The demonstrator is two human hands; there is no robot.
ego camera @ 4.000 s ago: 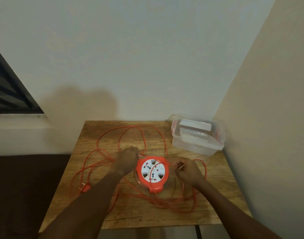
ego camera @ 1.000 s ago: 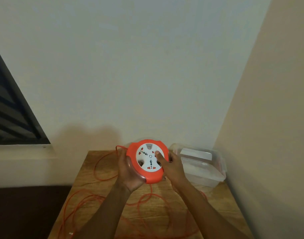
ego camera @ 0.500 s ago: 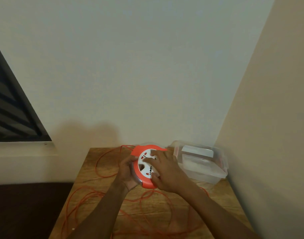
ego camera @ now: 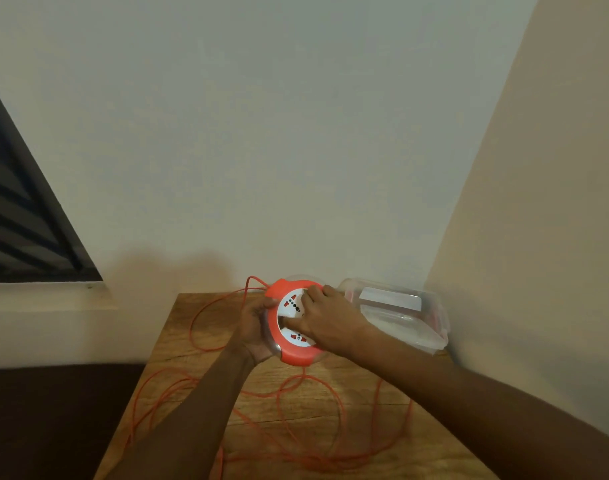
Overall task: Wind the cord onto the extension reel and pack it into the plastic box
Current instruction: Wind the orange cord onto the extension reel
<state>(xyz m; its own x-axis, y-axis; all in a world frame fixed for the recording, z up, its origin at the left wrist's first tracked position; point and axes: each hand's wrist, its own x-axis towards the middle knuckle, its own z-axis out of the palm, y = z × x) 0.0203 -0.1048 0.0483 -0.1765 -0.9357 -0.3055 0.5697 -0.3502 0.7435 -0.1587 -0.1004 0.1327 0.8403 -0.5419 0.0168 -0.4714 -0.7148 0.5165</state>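
The round orange extension reel [ego camera: 293,355], with a white socket face, is held tilted above the wooden table [ego camera: 206,327]. My left hand [ego camera: 254,328] cups its left rim and back. My right hand [ego camera: 330,323] lies over the white face, fingers pressed on it and covering its right half. The thin orange cord [ego camera: 334,403] runs from the reel's top and lies in loose loops across the table below my arms. The clear plastic box [ego camera: 405,315] stands at the table's far right corner, just right of my right hand.
The table sits in a corner, with a white wall behind and a beige wall on the right close to the box. A dark surface [ego camera: 54,417] lies left of the table. A dark slatted window [ego camera: 15,230] is at the left.
The reel has been lifted from the table and is held up in both hands. In the last second my right hand moved from the reel's right edge onto its white face.
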